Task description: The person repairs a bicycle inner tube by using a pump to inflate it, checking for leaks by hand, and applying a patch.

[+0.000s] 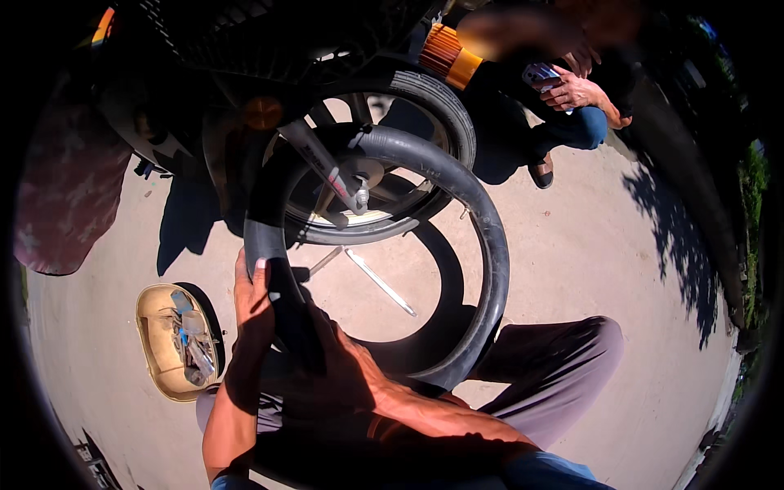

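Observation:
A dark inner tube (492, 245), puffed into a full ring, stands in front of a motorcycle's wheel (459, 122). My left hand (254, 298) is closed around the tube's left side, thumb on top. My right hand (347, 359) grips the lower left of the ring, its fingers mostly in shade. A small valve stem (465, 213) sticks inward on the ring's right side. Through the ring I see a shiny tyre lever (380, 282) lying on the ground, with a second, duller bar (327, 260) beside it.
A beige open case (149, 335) with assorted tools sits at the left. The bike's fork leg (323, 169) comes down to the wheel hub. At upper right, another person's hand (572, 91) holds a phone (539, 75). A patterned cloth (69, 200) hangs at far left.

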A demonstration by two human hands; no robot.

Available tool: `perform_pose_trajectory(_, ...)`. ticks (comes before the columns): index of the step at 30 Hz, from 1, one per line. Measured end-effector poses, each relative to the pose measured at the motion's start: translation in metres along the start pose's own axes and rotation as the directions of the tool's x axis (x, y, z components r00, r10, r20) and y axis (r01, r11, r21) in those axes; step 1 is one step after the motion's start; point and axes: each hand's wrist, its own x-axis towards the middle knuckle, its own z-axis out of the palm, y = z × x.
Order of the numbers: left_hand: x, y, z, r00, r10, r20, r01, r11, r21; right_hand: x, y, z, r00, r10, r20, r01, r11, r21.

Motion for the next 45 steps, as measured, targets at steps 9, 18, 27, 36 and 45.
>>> perform_pose_trajectory(9, 0.054, 0.016, -0.015, 0.966, 0.234, -0.105, -0.255, 0.926, -0.277, -0.004, 0.004, -0.016, 0.998, -0.061, 0.031, 0.046, 0.935, 0.352)
perform_pose_trajectory(18, 0.014, 0.023, 0.003, 0.41, 0.783, 0.469, -0.905, 0.286, 0.313, -0.008, 0.015, -0.058, 0.994, -0.03, 0.105, -0.029, 0.857, 0.514)
perform_pose_trajectory(27, 0.038, 0.031, -0.011, 0.406, 0.798, 0.446, -0.899, 0.26, 0.353, -0.007, 0.007, -0.059, 0.989, 0.02, 0.148, -0.101, 0.82, 0.563)
perform_pose_trajectory(36, 0.04, 0.033, 0.003, 0.313, 0.815, 0.488, -0.947, 0.225, 0.231, -0.008, 0.011, -0.07, 0.985, -0.007, 0.172, -0.096, 0.806, 0.584)
perform_pose_trajectory(45, 0.038, 0.03, 0.001, 0.39, 0.821, 0.417, -0.915, 0.292, 0.28, -0.007, 0.016, -0.067, 0.989, -0.067, 0.132, -0.025, 0.804, 0.594)
